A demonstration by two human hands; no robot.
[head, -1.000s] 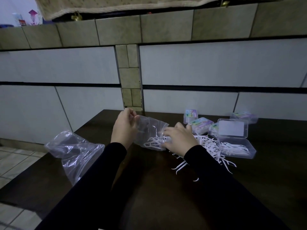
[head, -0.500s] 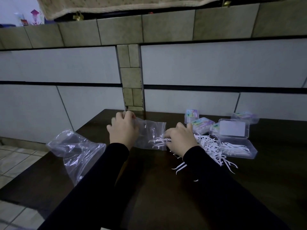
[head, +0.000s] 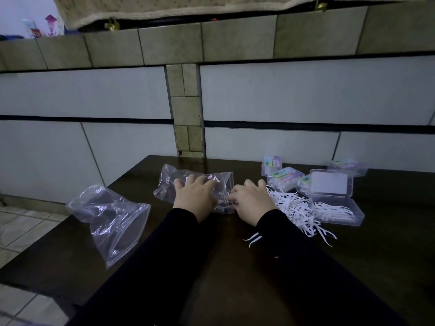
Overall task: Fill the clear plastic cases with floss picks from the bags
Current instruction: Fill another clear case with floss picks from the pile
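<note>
While our left hand (head: 196,198) lies flat with straight fingers on the clear bag (head: 188,182), our right hand (head: 251,203) rests just right of that bag's mouth; we cannot tell whether its fingers pinch anything. Right of the bag lies a heap of loose floss picks (head: 294,208), and beyond the heap an open clear case (head: 334,205) holding a few picks. Left of the bag sits a second, crumpled bag (head: 113,220) on the dark table (head: 235,267).

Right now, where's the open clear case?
In the head view, the open clear case sits on the table's right side, just right of the loose floss picks.
</note>
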